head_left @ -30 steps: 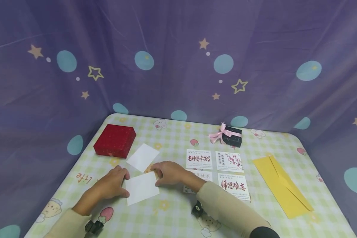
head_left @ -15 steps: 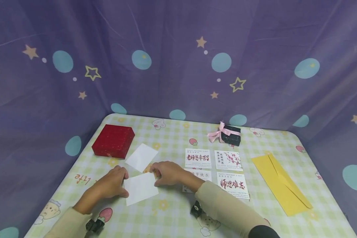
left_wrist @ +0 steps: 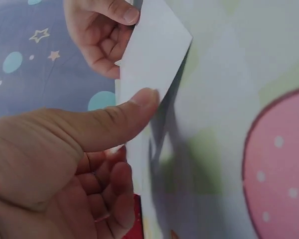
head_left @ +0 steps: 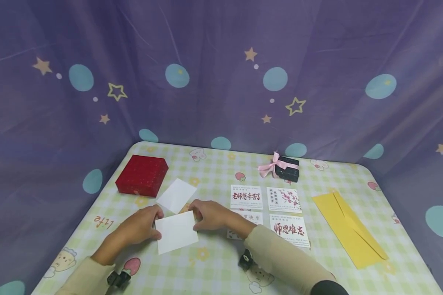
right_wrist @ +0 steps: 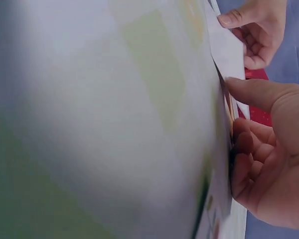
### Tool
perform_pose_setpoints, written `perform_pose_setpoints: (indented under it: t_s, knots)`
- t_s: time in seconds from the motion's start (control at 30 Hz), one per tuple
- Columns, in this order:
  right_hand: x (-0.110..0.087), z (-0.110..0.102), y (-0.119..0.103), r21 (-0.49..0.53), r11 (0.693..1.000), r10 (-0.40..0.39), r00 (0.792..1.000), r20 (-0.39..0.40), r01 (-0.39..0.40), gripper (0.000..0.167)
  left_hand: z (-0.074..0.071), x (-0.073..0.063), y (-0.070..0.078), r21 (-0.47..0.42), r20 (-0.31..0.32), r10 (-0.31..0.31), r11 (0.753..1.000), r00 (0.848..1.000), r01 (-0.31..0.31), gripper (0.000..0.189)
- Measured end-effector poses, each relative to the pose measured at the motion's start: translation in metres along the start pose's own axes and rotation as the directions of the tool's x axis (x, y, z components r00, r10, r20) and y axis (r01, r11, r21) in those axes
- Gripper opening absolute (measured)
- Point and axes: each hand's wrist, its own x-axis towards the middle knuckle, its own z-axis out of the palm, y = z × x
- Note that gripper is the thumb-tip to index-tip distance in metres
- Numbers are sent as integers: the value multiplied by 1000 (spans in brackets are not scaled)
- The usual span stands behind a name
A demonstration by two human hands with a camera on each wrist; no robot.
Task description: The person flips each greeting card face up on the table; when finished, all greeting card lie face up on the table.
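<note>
Between my two hands is a blank-faced white card. My left hand pinches its left edge, thumb on the near side and the other fingers curled behind, as the left wrist view shows at the thumb. At the opposite edge my right hand pinches the card, its lower fingers curled in the right wrist view. The card's near edge stands off the tablecloth in the left wrist view, with a shadow beneath. Just beyond it lies a second white card, one corner close to the held card.
A red box stands at the back left. Several printed cards, one a calligraphy card, lie right of my hands, partly under my right forearm. Farther right is a yellow envelope. A black gift box with pink ribbon sits behind.
Both hands keep their pinch on the white card in nearly the same place. Only a slight shift of the left thumb and of the head view shows.
</note>
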Motion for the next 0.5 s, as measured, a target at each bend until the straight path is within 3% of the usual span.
perform_pose_setpoints:
  t_s: [0.13,0.2,0.33,0.5]
  knots:
    - [-4,-6,6,71,996,-46,999,-1,46,23,-5,0,0,-33,-88,54,998,995,-57,34]
    - [-7,-9,10,131,988,-76,997,-5,76,9,-8,-1,0,-31,-160,100,994,982,-107,32]
    - [-12,-14,16,254,959,-121,992,-40,127,28,-12,1,1,13,-330,196,979,924,-203,24]
    - [-19,-26,20,322,937,-104,988,-118,137,26,-16,8,5,-3,-464,246,960,851,-280,15]
